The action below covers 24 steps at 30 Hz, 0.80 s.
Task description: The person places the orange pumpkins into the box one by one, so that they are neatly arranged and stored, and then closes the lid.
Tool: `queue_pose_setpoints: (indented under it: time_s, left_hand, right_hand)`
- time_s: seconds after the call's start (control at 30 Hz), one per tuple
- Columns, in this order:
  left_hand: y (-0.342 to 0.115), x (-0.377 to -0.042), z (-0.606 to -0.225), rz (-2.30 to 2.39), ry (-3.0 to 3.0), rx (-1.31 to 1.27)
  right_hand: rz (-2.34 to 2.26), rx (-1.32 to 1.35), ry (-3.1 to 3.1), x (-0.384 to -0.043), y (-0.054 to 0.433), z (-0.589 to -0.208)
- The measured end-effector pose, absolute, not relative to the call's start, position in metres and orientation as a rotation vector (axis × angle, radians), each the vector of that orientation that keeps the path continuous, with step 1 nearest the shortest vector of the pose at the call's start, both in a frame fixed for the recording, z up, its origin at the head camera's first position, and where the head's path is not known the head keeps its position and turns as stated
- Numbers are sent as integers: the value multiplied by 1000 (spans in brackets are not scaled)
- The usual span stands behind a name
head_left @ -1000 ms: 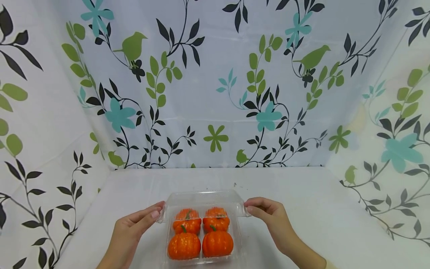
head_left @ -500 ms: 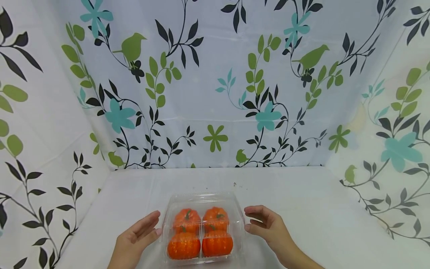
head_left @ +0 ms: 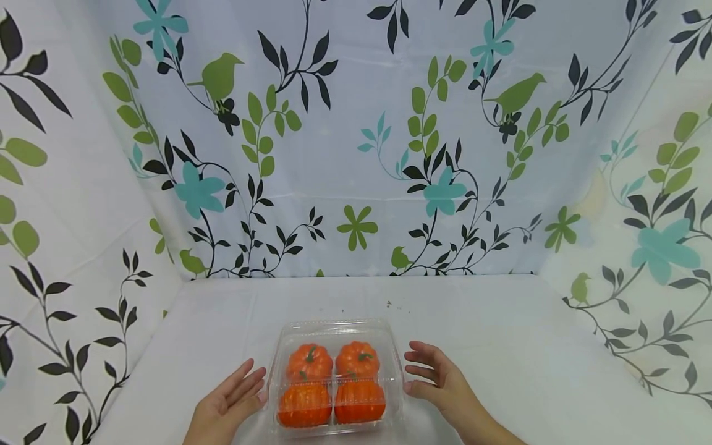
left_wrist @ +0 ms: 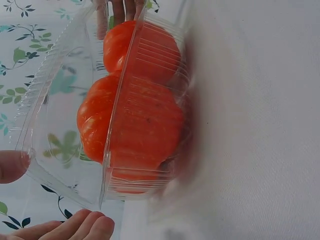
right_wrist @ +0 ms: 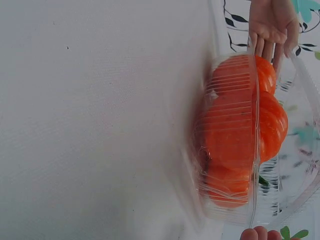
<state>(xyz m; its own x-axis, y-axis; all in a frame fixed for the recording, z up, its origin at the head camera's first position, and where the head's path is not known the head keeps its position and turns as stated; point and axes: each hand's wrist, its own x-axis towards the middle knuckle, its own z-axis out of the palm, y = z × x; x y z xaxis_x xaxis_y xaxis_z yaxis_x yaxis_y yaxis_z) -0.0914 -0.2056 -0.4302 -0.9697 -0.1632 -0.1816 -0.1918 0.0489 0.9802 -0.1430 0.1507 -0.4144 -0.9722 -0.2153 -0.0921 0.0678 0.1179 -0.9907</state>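
A clear plastic clamshell container (head_left: 331, 431) holds several orange toy-like pumpkins (head_left: 304, 406) with green stems, set in rows. Its clear lid (left_wrist: 55, 115) is tilted over them, partly lowered, with a gap at the front, as both wrist views show. My left hand (head_left: 227, 405) is at the container's left side, fingers extended, its thumb at the lid's corner and seeming to touch it. On the right side my right hand (head_left: 439, 380) has loosely bent, spread fingers, the thumb close to the lid's edge. Neither hand grips anything.
The container stands on a white-covered table (head_left: 489, 334). Behind and at both sides hangs a white cloth (head_left: 356, 185) patterned with leaves, birds and flowers. A few small dark specks (head_left: 389, 304) lie on the table beyond the container.
The lid, earlier raised and pinched at both sides by my hands, has come down toward the pumpkins. Both hands have let go of its edges, moved slightly nearer me and straightened their fingers.
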Motion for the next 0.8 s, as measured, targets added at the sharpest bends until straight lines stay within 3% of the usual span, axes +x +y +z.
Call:
queue_pose_setpoints:
  time_s: [0.5, 0.8]
  left_hand:
    - [-215, -92, -448, 1949, 2192, -140]
    - [-216, -93, -452, 1770, 2172, -165]
  right_hand:
    - [-1761, -162, 2087, -144, 161, -431]
    - [-1744, -154, 1953, -141, 163, -437]
